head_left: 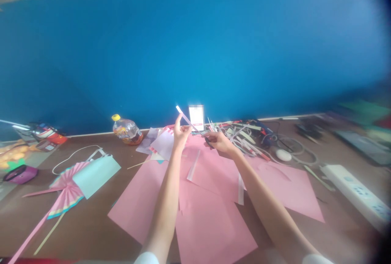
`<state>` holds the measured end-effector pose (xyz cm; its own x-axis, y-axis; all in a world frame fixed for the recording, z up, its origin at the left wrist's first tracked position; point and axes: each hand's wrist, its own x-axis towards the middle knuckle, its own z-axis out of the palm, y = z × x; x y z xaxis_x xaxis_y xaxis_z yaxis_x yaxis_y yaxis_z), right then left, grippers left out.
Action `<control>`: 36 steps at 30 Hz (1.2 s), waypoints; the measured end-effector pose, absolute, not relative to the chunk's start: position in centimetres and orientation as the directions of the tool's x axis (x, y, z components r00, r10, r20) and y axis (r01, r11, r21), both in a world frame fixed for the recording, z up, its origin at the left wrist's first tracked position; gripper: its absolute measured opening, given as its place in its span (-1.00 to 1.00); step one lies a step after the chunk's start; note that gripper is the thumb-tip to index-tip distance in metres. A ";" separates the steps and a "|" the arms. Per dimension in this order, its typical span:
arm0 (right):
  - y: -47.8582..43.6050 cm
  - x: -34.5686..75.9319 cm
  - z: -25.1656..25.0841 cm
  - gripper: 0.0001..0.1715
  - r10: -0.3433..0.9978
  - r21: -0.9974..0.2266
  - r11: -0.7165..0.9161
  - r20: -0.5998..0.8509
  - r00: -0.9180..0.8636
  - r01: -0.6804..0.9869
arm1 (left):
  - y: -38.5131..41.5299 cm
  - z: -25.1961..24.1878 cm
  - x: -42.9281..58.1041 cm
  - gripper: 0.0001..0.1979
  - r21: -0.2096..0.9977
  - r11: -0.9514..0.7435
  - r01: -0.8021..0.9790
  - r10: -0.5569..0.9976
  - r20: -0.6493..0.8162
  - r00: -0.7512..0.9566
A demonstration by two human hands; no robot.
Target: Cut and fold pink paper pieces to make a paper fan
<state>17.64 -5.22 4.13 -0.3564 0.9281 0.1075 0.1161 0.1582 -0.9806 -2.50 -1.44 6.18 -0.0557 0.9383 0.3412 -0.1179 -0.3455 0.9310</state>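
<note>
My left hand (182,133) pinches a narrow pale paper strip (185,116) and holds it up, slanting down to the right. Wrapped round the dark handles of a pair of scissors (209,142) is my right hand (220,142). The scissors meet the lower right end of the strip; whether the blades are apart is too small to tell. Pink paper sheets (210,219) overlap on the table below my forearms. Two whitish strips lie on them, one of them a short strip (193,166) near the middle.
A lit phone (196,117) stands against the blue wall. Left are a bottle (126,130), a folded paper fan (67,190) and a light-blue sheet (97,175). Right are a heap of paper scraps (244,136), a white oval object (283,155) and a power strip (356,190).
</note>
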 end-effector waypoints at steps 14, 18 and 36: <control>-5.1 17.6 3.9 -0.45 0.926 -0.980 0.160 0.109 -0.361 0.115 | -1.4 6.1 -2.5 -0.16 0.944 -0.326 -0.045 0.944 0.323 -0.063; -5.1 17.6 3.8 -0.47 0.927 -0.983 0.155 0.110 -0.359 0.099 | -1.3 6.0 -2.5 -0.14 0.944 -0.324 -0.053 0.945 0.322 -0.054; -5.2 17.6 4.3 -0.48 0.927 -0.987 0.142 0.105 -0.359 0.079 | -2.4 6.9 -2.5 -0.21 0.934 -0.331 -0.132 0.940 0.339 0.041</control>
<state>17.62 -5.23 4.31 -0.3591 0.9274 0.1050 0.0785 0.1422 -0.9867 -2.45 -2.37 6.93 0.0410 0.9400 0.3386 -0.1319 -0.3308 0.9344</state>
